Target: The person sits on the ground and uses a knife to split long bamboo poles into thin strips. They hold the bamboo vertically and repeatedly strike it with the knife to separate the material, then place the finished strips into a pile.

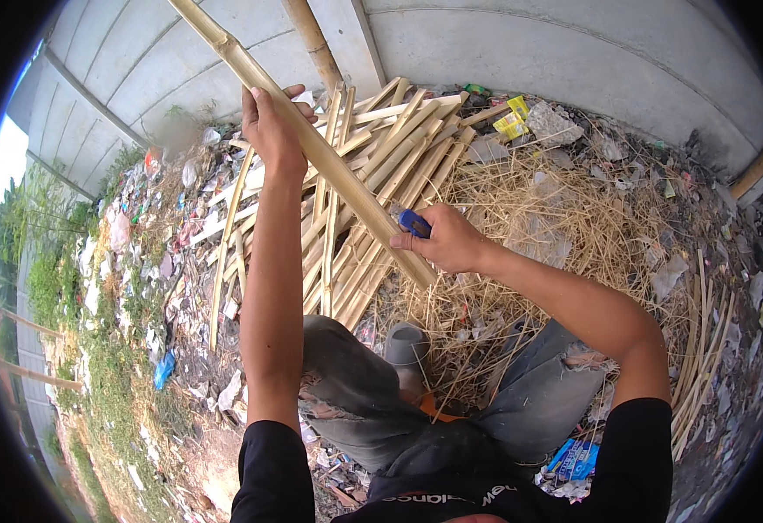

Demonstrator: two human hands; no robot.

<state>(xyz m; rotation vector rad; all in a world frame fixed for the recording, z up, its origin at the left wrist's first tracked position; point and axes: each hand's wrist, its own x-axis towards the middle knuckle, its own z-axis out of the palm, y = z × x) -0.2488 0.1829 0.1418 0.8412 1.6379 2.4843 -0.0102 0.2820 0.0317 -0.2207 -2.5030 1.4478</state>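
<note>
- The left hand is gripping the upper part of 1 long bamboo strip, its fingers curling around the edges.
- The strip is slanting above a pile, its surface looking smooth and pale, 1 knobby joint showing near the top.
- The right hand is clasping a blue cutter, its thumb pressing the strip's lower part.
- Flat, split slats are criss-crossing in the pile.
- Thin, straw-like shavings are covering rough ground.
- Yellow packets are hiding any contents.
</note>
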